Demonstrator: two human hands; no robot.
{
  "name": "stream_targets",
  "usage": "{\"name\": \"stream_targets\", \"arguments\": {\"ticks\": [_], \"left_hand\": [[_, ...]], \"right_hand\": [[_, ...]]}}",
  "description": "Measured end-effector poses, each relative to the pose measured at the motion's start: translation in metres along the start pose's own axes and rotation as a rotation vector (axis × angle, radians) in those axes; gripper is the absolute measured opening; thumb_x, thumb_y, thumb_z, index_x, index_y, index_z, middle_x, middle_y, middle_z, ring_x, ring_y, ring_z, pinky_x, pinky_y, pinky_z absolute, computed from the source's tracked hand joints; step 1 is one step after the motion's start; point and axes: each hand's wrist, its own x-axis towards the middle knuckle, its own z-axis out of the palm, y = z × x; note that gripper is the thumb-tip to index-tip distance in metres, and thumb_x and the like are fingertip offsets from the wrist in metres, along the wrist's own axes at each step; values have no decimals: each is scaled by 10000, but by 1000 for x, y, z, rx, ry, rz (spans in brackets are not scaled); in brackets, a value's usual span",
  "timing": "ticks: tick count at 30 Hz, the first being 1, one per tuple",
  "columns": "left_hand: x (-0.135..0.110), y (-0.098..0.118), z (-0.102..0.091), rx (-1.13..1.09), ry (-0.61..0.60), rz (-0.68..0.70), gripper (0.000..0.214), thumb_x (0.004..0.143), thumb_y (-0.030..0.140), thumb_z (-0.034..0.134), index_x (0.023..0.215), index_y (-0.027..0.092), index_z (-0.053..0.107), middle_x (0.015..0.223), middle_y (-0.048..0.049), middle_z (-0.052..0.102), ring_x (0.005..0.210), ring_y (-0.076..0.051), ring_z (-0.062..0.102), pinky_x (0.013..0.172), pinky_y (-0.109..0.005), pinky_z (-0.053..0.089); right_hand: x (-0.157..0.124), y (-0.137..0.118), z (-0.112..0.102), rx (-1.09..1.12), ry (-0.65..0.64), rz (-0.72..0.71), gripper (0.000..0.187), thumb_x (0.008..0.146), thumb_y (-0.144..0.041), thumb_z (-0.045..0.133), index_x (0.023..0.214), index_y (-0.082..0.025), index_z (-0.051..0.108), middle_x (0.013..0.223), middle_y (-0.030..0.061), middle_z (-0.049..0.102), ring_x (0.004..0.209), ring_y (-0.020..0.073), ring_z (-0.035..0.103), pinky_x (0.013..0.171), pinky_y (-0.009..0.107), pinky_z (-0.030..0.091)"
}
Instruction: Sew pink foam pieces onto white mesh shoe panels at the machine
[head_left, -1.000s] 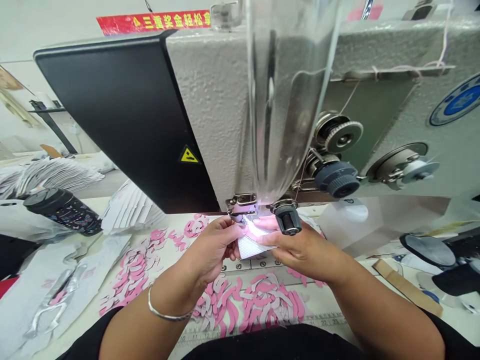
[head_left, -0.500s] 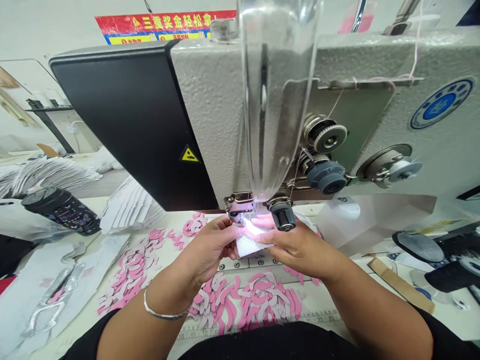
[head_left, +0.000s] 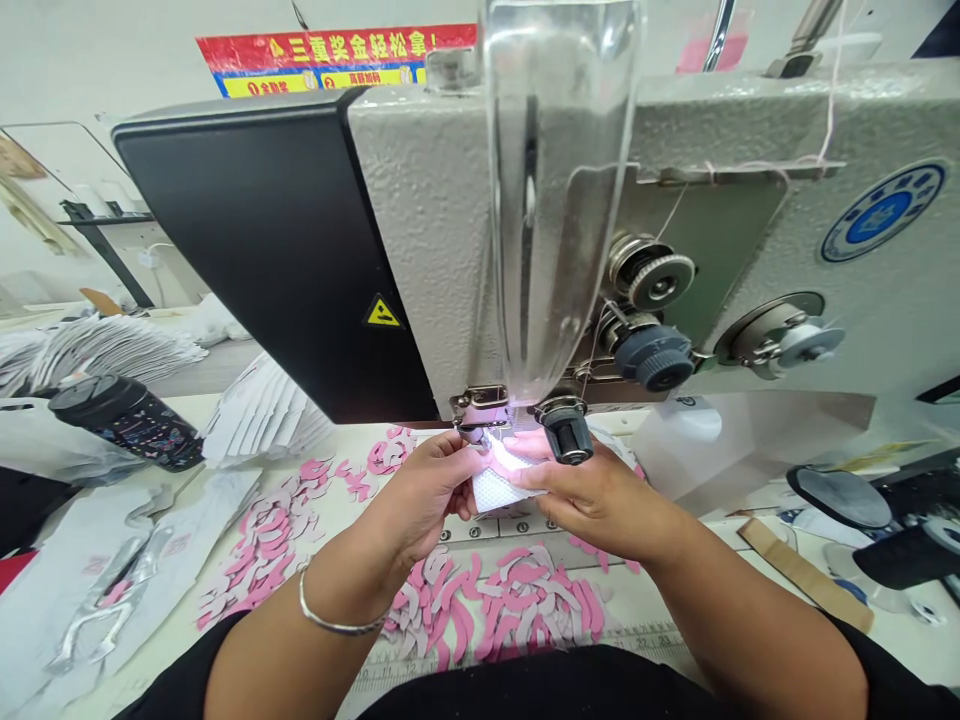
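A small piece of white textured fabric point(head_left: 496, 492) lies under the needle area of a grey sewing machine point(head_left: 420, 200), lit brightly by its lamp. My left hand point(head_left: 435, 475) pinches the fabric's left edge, thumb on top, close to the presser foot point(head_left: 474, 430). On the other side my right hand point(head_left: 589, 490) grips the right edge, its fingers reaching toward the needle. Part of the right fingers is hidden behind a black thread-tension knob point(head_left: 568, 435). A strip on the fabric looks pinkish, though the glare blurs it.
Pink and white curved scraps point(head_left: 517, 600) cover the table before the machine. At left are a dark tumbler point(head_left: 127, 420), stacked white pieces point(head_left: 262, 415) and thread snips point(head_left: 112, 610) on white sheets. Cardboard point(head_left: 806, 575) and a black thread spool point(head_left: 900, 555) lie at right.
The view has shifted very slightly. My left wrist sits a little further right; both hands keep their hold on the fabric at the presser foot.
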Motion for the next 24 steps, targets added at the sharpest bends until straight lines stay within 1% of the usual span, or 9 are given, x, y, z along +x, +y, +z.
{"name": "stream_targets", "arguments": {"ticks": [5, 8, 13, 18, 21, 24], "left_hand": [[3, -1, 1, 33, 9, 26, 98, 730, 226, 659, 694, 159, 598, 518, 32, 531, 392, -62, 458, 355, -165, 346], [4, -2, 0, 41, 12, 22, 83, 723, 218, 643, 687, 161, 595, 512, 35, 520, 394, -65, 456, 354, -168, 343], [2, -3, 0, 17, 29, 21, 58, 718, 207, 652, 744, 172, 614, 542, 42, 529, 422, -68, 456, 371, -174, 355], [1, -4, 0, 14, 20, 37, 58, 729, 209, 649, 703, 174, 612, 549, 36, 540, 427, -69, 471, 373, -174, 356], [0, -4, -1, 4, 19, 37, 51, 731, 208, 661, 714, 174, 625, 548, 40, 546, 421, -63, 470, 377, -168, 363], [1, -4, -2, -8, 33, 28, 48, 733, 207, 668, 725, 175, 633, 531, 44, 549, 401, -58, 467, 378, -164, 369]], "right_hand": [[1, -2, -1, 6, -13, 32, 345, 834, -69, 553, 1069, -286, 680, 1153, 32, 694, 1035, 199, 651, 933, 386, 494], [2, -2, -2, 19, -45, 44, 370, 848, -85, 557, 1125, -301, 670, 1132, 26, 699, 1032, 199, 642, 943, 389, 480], [3, -2, -4, 18, -94, 49, 397, 860, -94, 546, 1162, -323, 663, 1086, 17, 704, 1004, 195, 631, 914, 370, 473], [4, -3, -5, 24, -105, 60, 466, 837, -69, 545, 1213, -328, 641, 1102, 16, 700, 1003, 193, 628, 918, 365, 464], [3, -3, -5, 23, -111, 61, 442, 848, -83, 549, 1203, -326, 647, 1129, 20, 692, 1025, 199, 626, 941, 379, 459], [3, -1, -3, 16, -74, 48, 384, 858, -101, 558, 1163, -310, 663, 1157, 32, 683, 1041, 204, 627, 937, 381, 465]]}}
